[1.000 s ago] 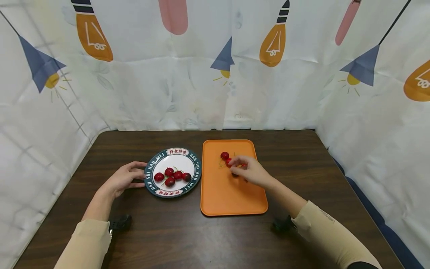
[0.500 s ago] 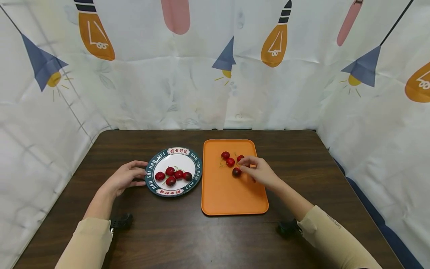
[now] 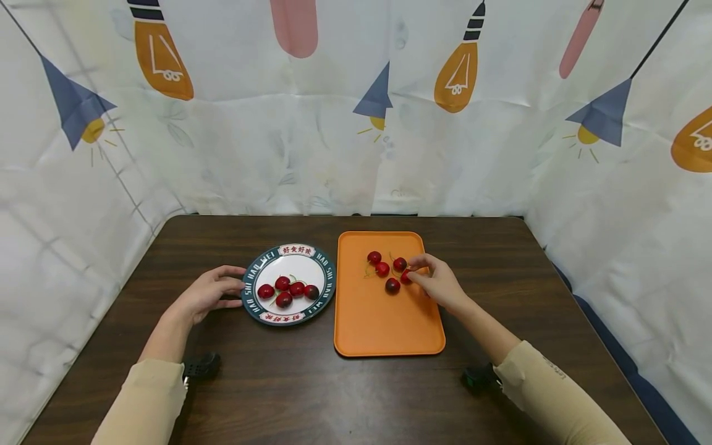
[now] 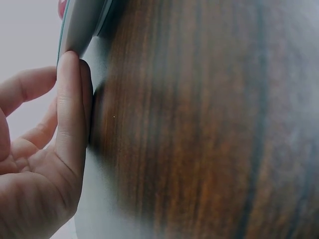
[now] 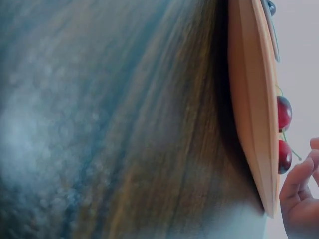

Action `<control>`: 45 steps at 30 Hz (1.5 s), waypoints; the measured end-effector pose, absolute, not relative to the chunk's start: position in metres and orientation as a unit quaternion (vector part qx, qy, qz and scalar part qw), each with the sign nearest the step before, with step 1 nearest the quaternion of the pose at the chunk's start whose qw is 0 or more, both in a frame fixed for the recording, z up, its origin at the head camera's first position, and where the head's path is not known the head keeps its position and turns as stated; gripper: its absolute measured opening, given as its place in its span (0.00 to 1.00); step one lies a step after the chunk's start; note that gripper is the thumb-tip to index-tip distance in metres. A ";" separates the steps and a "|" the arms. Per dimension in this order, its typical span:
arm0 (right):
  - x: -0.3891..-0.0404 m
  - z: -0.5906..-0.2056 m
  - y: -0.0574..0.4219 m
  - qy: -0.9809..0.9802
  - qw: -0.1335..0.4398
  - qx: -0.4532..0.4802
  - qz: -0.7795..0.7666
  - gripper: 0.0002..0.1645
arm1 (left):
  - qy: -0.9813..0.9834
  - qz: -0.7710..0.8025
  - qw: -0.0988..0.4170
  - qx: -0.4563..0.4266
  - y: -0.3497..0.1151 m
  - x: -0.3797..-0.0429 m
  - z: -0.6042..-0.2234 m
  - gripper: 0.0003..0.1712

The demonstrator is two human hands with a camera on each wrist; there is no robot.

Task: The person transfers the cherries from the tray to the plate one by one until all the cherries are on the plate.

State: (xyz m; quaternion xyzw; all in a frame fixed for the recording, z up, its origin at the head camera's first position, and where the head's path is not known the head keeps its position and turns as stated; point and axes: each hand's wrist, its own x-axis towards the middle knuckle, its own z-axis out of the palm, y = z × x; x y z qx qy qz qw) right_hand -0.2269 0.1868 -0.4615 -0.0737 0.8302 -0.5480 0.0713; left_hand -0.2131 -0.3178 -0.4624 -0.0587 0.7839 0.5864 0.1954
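Observation:
My left hand point(image 3: 214, 289) lies at the left edge of a round plate point(image 3: 259, 271) with a dark green lettered rim. Its spread fingers touch the rim; in the left wrist view a fingertip point(image 4: 70, 59) meets the plate's outer side point(image 4: 82, 25). Several red cherries point(image 3: 283, 300) sit in the plate's white middle. Over the right side of an orange tray point(image 3: 384, 327) hovers my right hand point(image 3: 439, 284), thumb and forefinger slightly apart beside a cherry point(image 3: 405, 277). Other cherries point(image 3: 382, 269) lie close by. In the right wrist view a cherry's point(image 5: 284, 157) stem points toward the fingers.
Plate and tray stand side by side on a dark wooden table point(image 3: 267, 383), a narrow gap between them. A patterned white curtain point(image 3: 311, 154) hangs behind the table and along both sides. Both forearms wear beige sleeves point(image 3: 556, 389).
My right hand has drawn back to the right across the tray, uncovering cherries that it hid before. The left hand stays at the plate, and the plate's cherries look unchanged.

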 end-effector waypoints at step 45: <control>-0.229 -0.456 0.179 0.895 0.075 -0.099 -0.429 0.20 | 0.789 0.580 0.196 -0.058 -0.316 -0.211 -0.460 0.35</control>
